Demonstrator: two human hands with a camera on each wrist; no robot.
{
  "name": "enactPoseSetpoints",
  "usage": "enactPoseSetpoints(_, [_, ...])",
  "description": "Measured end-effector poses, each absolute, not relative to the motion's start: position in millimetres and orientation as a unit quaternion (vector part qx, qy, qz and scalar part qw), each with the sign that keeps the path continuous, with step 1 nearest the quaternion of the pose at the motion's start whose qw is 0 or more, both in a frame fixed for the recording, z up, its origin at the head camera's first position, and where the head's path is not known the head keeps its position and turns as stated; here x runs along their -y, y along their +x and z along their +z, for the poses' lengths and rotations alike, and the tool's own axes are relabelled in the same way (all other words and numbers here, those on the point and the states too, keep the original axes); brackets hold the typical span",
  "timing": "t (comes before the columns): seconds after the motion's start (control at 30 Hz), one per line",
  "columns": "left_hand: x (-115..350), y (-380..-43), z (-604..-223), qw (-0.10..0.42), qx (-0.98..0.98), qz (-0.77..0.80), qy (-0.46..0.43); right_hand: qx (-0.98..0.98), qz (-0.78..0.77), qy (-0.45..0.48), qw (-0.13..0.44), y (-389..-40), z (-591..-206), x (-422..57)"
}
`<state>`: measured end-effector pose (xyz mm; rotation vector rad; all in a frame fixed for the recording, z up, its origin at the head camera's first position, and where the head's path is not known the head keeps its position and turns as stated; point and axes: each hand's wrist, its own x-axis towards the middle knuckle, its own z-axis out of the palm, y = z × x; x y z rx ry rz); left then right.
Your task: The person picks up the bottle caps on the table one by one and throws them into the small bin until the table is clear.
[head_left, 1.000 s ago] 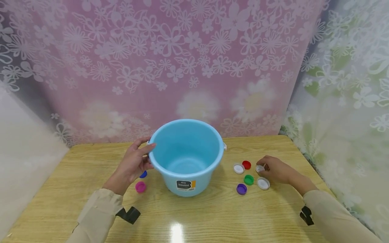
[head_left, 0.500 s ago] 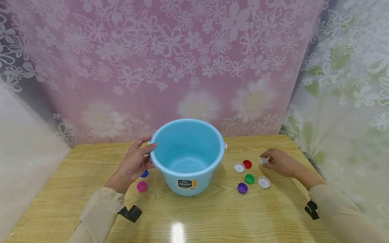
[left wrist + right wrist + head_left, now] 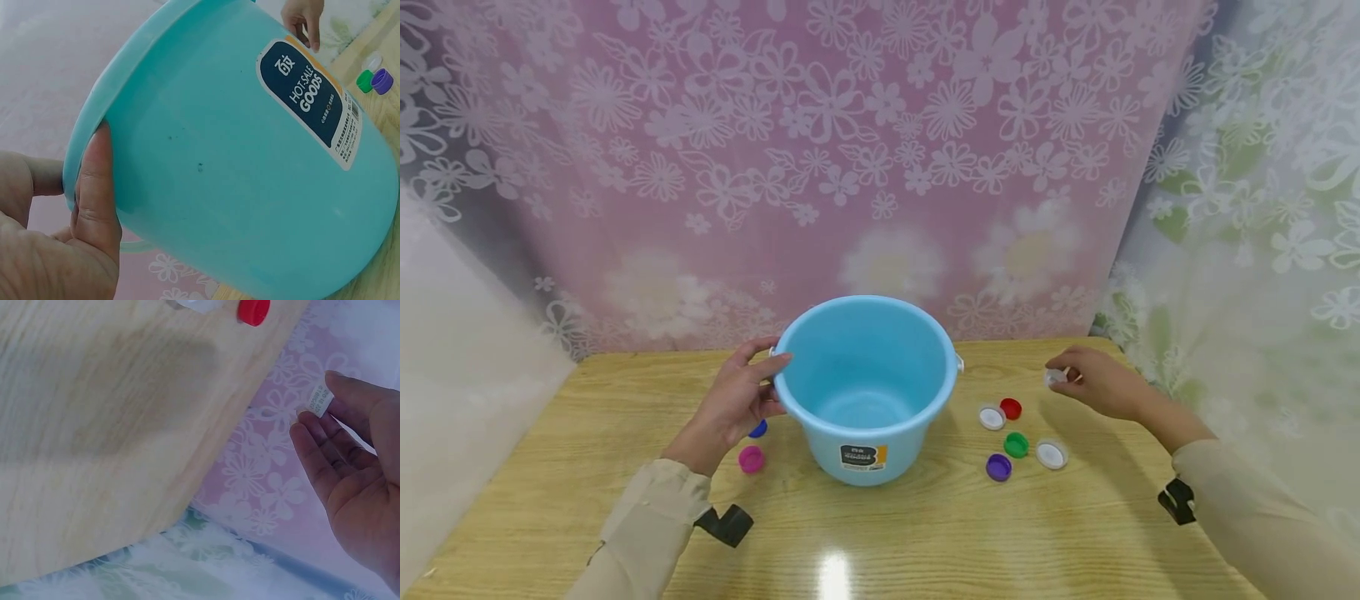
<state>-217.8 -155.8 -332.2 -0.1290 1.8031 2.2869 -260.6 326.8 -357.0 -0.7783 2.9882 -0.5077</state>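
Observation:
A light blue bucket (image 3: 861,454) stands on the wooden table, its inside bare. My left hand (image 3: 730,408) grips the bucket's left rim, thumb on the inner side and fingers outside; the left wrist view shows the rim (image 3: 94,103) pinched between them. Over the table's right part, my right hand (image 3: 1101,385) pinches a white bottle cap (image 3: 1056,377) between thumb and fingertips. In the right wrist view this cap (image 3: 320,400) shows small printed characters on its side and is held above the table.
Right of the bucket lie red (image 3: 1011,408), green (image 3: 1016,445) and purple (image 3: 998,467) caps and two white ones (image 3: 992,417). Pink (image 3: 751,458) and blue (image 3: 758,428) caps lie left of it, the blue partly hidden. A floral curtain (image 3: 880,167) hangs behind the table.
My right hand has lifted the white cap off the table and carried it a little back and to the right. The left hand keeps its grip on the bucket.

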Motion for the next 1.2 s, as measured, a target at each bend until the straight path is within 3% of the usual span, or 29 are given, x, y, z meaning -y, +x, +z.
enactPoseSetpoints(0.67, [155, -217, -333, 0.111, -0.611, 0.783, -0.038, -0.947, -0.114, -0.293, -0.062, -259, -287, -304])
enactPoseSetpoints(1.2, [155, -218, -334, 0.111, -0.607, 0.786, -0.038, -0.937, -0.118, -0.321, -0.072, -251, -240, -268])
